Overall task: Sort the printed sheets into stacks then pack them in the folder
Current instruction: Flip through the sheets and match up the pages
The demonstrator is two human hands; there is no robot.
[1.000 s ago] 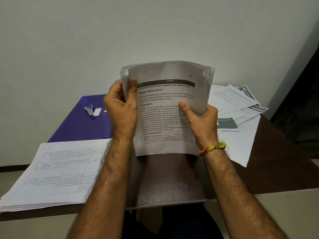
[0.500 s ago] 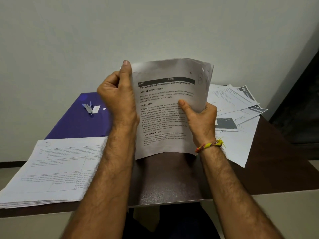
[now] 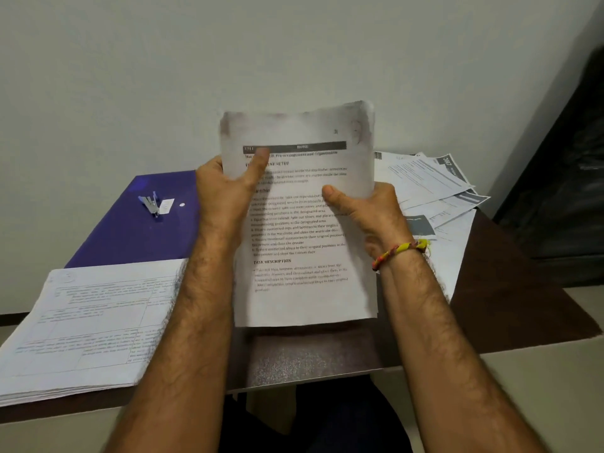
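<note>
You are holding a sheaf (image 3: 304,223) of printed sheets upright above the worktop (image 3: 510,308), one hand on each side edge. Your left hand (image 3: 228,194) is pinching its left edge, thumb on the printed face; your right hand (image 3: 366,210) is pinching the right edge the same way. The fingers behind are hidden. One purple folder (image 3: 130,230) is lying flat at far left, with only its clip (image 3: 151,204) showing on it. One thick stack (image 3: 88,325) is sitting near left; loose sheets (image 3: 434,191) are fanning at far right.
</note>
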